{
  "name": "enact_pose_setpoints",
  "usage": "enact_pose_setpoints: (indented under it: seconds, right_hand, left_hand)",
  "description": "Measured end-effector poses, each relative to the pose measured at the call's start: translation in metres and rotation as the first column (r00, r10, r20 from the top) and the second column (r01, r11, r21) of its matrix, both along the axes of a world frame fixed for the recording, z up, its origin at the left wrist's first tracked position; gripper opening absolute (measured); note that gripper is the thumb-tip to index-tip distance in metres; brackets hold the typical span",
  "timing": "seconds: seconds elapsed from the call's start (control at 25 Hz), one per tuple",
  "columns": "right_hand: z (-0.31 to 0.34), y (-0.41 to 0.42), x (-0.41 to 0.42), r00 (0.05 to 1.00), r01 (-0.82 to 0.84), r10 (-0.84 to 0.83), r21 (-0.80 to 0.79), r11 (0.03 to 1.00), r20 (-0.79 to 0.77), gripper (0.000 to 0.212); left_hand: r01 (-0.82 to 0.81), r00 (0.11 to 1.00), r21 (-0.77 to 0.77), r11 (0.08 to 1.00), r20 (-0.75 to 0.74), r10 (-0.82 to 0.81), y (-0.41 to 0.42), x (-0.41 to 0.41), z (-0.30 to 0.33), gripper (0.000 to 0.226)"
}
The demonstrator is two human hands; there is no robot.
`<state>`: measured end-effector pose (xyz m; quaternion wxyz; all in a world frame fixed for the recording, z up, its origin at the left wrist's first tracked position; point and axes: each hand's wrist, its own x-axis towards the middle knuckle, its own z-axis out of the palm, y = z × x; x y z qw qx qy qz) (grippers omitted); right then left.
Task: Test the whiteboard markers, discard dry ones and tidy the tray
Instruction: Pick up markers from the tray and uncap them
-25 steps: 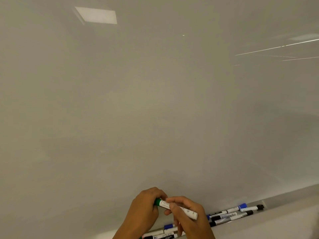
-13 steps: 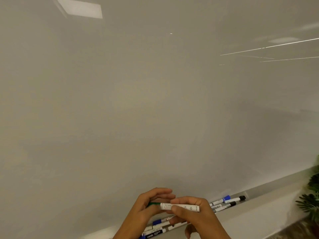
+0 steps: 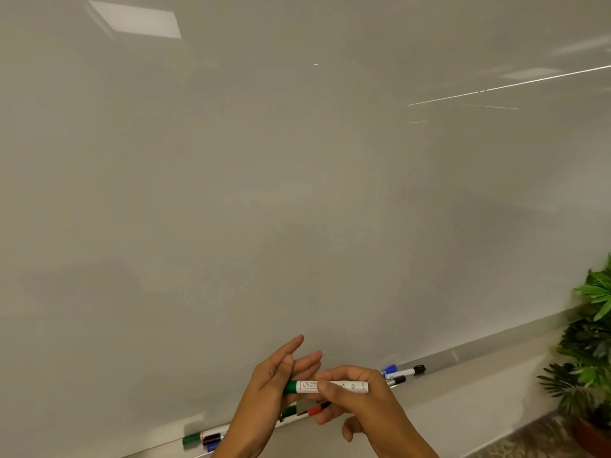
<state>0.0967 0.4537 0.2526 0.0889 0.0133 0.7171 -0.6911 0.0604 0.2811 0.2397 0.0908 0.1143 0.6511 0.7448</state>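
Both hands meet just in front of the lower edge of the wide glossy whiteboard (image 3: 297,193). The right hand (image 3: 360,401) pinches a white-barrelled marker with a green cap (image 3: 330,387) between thumb and curled fingers, gripping the barrel near its middle. The left hand (image 3: 274,388) has its fingers stretched out and slightly spread, pointing up toward the whiteboard, with the green cap end lying against its palm; whether the thumb bears on the cap I cannot tell.

That marker lies level, cap to the left, blunt white end to the right, with small grey printed symbols along the barrel. It sits above the narrow grey tray (image 3: 463,358) that runs along the bottom of the whiteboard, not touching it.

On the tray, right of the hands, lie a blue-capped marker (image 3: 390,369) and two black-capped markers (image 3: 417,369), close together. Below the held marker, a red-capped marker (image 3: 314,411) shows in the gap between the hands, mostly hidden by them. Left of the hands, a cluster of green, black and blue markers (image 3: 203,438) rests on the tray, partly covered by the left wrist.

Beyond the tray's right end stands a green leafy potted plant (image 3: 591,342). A bright ceiling-light reflection (image 3: 135,19) shows at the whiteboard's top left.
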Motion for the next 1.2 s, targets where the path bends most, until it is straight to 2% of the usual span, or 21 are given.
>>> enact_pose_setpoints:
  seconds: [0.48, 0.76, 1.04, 1.2]
  right_hand:
    - [-0.015, 0.131, 0.026, 0.999, 0.004, -0.003, 0.026, 1.000, -0.033, 0.015]
    - [-0.028, 0.177, 0.023, 0.994, 0.079, -0.079, -0.001, 0.997, -0.070, 0.008]
    - [-0.060, 0.222, 0.010, 0.986, 0.160, -0.157, -0.068, 0.985, 0.057, 0.017]
    - [-0.105, 0.247, -0.013, 0.962, 0.245, -0.237, -0.047, 0.968, 0.134, 0.022]
  left_hand:
    - [0.042, 0.998, -0.057, 0.997, 0.056, -0.039, 0.136, 0.018, -0.021, 0.033]
    - [-0.006, 1.000, -0.028, 1.000, 0.000, 0.006, 0.185, 0.004, -0.023, 0.035]
    - [0.098, 0.991, 0.040, 0.994, 0.083, -0.101, 0.232, -0.038, -0.060, 0.035]
    - [0.125, 0.986, -0.033, 0.992, 0.113, -0.120, 0.255, -0.073, -0.093, 0.044]
